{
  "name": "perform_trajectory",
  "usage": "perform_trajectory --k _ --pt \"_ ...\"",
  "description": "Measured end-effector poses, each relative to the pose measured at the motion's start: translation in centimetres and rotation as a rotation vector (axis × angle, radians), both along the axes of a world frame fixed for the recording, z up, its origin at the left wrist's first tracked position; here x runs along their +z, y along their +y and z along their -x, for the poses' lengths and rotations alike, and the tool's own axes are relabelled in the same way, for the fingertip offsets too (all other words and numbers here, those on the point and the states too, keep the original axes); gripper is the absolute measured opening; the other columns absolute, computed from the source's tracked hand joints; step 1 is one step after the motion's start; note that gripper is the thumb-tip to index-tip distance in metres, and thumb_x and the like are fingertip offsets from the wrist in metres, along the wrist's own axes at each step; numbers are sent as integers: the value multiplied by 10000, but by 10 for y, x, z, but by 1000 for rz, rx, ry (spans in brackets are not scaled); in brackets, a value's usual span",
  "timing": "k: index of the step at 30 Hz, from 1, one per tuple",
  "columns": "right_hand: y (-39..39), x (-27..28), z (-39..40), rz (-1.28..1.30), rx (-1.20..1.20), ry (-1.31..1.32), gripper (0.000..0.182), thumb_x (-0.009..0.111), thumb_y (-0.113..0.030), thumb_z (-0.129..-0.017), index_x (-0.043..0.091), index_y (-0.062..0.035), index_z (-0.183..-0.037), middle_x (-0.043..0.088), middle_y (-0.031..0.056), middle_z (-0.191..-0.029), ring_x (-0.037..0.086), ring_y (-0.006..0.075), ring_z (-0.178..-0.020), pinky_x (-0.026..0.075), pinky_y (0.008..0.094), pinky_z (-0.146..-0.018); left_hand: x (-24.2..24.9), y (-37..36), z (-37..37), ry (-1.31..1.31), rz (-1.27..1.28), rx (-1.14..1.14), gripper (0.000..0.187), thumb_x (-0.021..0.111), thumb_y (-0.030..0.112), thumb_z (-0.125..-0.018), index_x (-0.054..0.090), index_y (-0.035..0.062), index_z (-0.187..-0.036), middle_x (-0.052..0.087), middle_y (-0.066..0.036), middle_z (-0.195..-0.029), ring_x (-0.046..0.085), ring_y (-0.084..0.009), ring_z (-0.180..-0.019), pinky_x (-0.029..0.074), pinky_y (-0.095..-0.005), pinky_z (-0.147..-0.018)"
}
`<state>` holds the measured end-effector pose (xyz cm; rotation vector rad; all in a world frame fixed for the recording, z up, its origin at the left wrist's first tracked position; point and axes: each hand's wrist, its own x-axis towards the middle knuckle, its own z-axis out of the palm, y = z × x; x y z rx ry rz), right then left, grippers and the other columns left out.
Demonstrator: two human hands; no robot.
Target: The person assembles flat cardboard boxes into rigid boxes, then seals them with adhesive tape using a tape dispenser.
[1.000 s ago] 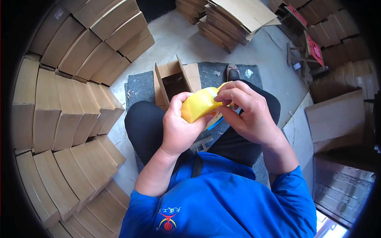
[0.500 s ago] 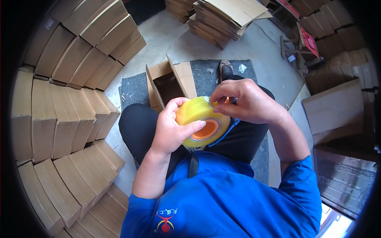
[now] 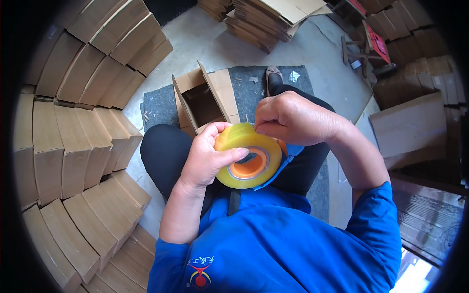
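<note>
A large roll of yellow packing tape (image 3: 269,171) with an orange core is held above my lap. My left hand (image 3: 202,158) grips it from the left, thumb over the near face by the core and fingers around the far side. My right hand (image 3: 300,118) is closed at the roll's upper right edge, its bent fingers pinching the tape there; the fingertips are partly hidden. A blue plastic piece, seemingly a tape dispenser (image 3: 292,150), shows along the roll's right side, below my right hand. Just beyond the roll stands an open cardboard box (image 3: 222,95), flaps raised.
A grey mat (image 3: 249,88) lies under the box and my legs. Stacked cartons (image 3: 73,146) rise on the left. Flattened cardboard (image 3: 259,27) is piled at the back. A wooden stool with a red top (image 3: 377,43) and more cartons (image 3: 417,80) stand on the right.
The roll has tilted so its face and orange core show more. My right hand has turned and closed tighter at the roll's edge. My left hand keeps its hold.
</note>
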<state>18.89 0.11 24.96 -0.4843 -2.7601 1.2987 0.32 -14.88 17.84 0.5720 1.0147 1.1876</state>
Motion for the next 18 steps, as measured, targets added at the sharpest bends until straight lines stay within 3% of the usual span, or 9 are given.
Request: perform_trajectory --k 18 --pt "0 -3 1 182 -117 -85 155 675 -94 -874 717 46 -925 686 165 -842 710 257 -744 573 332 -687 -2 0 3 -13 -8 -16 489 812 -3 -794 540 -17 -1200 666 -85 -1077 668 -137 -982 556 -283 -895"
